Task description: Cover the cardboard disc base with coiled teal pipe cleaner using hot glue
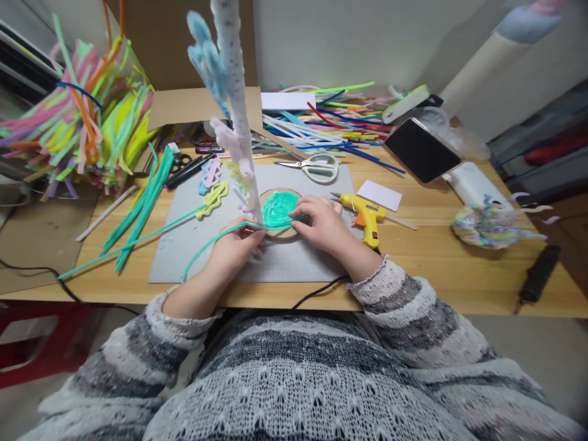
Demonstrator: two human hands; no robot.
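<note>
A coil of green pipe cleaner (pixel 279 210) covers most of a round cardboard disc (pixel 285 234) on the grey mat (pixel 303 263). Left of the coil, my left hand (pixel 239 244) pinches the loose green pipe cleaner (pixel 202 248), whose tails trail leftward. My right hand (pixel 318 222) has its thumb and fingers closed at the coil's right edge, pressing on the green strand. A tall white post (pixel 236 104) with fuzzy blue, pink and yellow pieces rises at the disc's left side and hides part of it.
Scissors (pixel 316 166) and a yellow glue gun (pixel 365 214) lie near the mat's right half. Green pipe cleaners (pixel 142 208) are at left, below a big bundle (pixel 78 116). A phone (pixel 422 150) and a fuzzy wreath (pixel 487 225) are at right. A black cord (pixel 319 289) crosses the front edge.
</note>
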